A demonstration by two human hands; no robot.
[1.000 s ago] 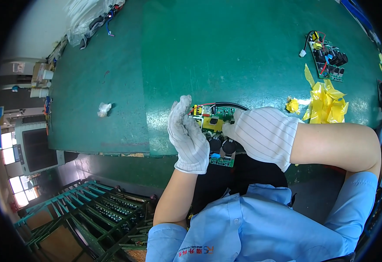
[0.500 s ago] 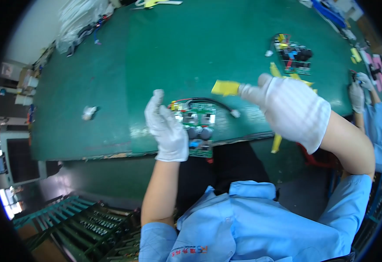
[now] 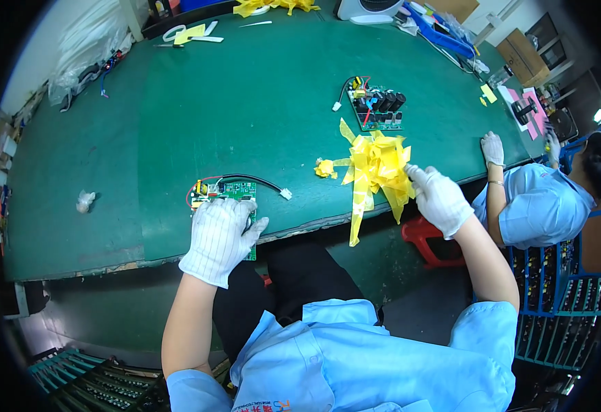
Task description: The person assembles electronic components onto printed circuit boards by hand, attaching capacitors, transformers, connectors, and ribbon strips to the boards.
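In a white striped glove, my left hand point(image 3: 221, 233) lies over a green circuit board point(image 3: 244, 192) at the table's front edge. Its fingers curl down onto the parts, and the thumb reaches toward the right side. A black cable point(image 3: 252, 180) with a white plug runs out from the board's far end. My right hand point(image 3: 441, 200), also gloved, is at the right side of a tangled heap of yellow tape point(image 3: 381, 161). Its fingertips are closed against the tape. Several strips of the heap hang past the table edge. My left hand hides most of the board.
A second circuit board point(image 3: 383, 110) with black capacitors lies beyond the tape. A crumpled white scrap point(image 3: 86, 200) is at the left. To the right sits a co-worker point(image 3: 541, 196) with gloved hands on the table. A red stool point(image 3: 427, 240) stands below the edge.
My left hand has come down from beside the board onto it. My right hand has carried a yellow tape piece rightward to the heap. The whole view has turned right.
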